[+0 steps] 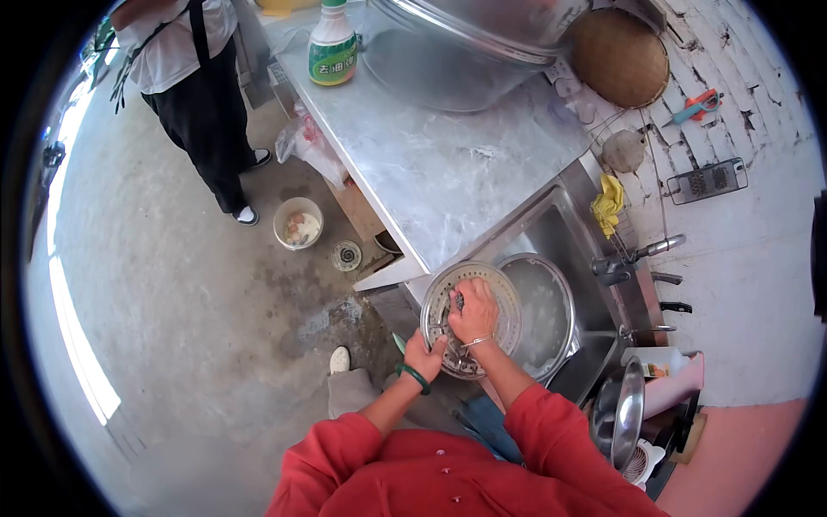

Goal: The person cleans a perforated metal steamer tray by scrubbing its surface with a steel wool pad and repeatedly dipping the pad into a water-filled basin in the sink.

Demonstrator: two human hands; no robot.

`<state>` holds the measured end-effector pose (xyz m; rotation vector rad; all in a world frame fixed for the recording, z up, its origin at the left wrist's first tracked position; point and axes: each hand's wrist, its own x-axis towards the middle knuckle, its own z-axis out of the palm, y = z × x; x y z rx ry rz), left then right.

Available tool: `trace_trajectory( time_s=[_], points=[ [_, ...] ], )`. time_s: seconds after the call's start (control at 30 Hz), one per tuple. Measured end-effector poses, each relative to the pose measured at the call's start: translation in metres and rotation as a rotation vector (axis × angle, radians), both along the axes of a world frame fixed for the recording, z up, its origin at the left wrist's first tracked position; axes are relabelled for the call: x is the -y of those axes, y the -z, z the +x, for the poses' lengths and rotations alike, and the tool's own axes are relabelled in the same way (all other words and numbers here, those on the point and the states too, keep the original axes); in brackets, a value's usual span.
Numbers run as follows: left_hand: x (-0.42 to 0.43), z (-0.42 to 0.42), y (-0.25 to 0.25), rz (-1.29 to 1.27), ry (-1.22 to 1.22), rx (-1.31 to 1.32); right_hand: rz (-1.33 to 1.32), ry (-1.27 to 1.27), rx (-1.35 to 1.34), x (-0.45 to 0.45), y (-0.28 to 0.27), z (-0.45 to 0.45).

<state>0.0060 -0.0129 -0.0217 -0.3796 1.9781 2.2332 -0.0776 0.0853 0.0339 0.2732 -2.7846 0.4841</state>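
A round perforated metal steamer tray [506, 300] is held at the sink's near left edge. My left hand [425, 354], with a green bangle at the wrist, grips its lower left rim. My right hand [474, 312] lies over the tray's inside, fingers closed around a small dark scrubber, apparently steel wool [459, 301]. Only a bit of that scrubber shows between the fingers. Right beside the tray, a large metal basin [549, 302] of cloudy water sits in the steel sink [564, 226].
A metal counter [439, 172] carries a green-labelled spray bottle [332, 52] and a big metal pot [482, 26]. The faucet [650, 250] and a yellow cloth [608, 205] are at the right. A bucket [298, 224] stands on the floor near another person [202, 112].
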Motion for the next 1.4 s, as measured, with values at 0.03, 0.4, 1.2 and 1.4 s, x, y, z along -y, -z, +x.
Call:
trace_trajectory(
  time_s=[0.03, 0.4, 1.2, 1.4],
  points=[
    [0.002, 0.001, -0.001, -0.025, 0.006, 0.012, -0.005, 0.007, 0.003, -0.001, 0.003, -0.009],
    [-0.002, 0.003, -0.002, -0.032, -0.042, 0.023, -0.032, -0.046, 0.001, -0.006, 0.002, -0.006],
    [-0.012, 0.008, 0.011, -0.056, -0.052, 0.006, 0.085, 0.012, 0.01, -0.007, -0.005, -0.008],
    [-0.016, 0.011, 0.024, -0.006, -0.062, -0.007, 0.076, -0.223, 0.015, -0.006, -0.007, 0.008]
  ],
)
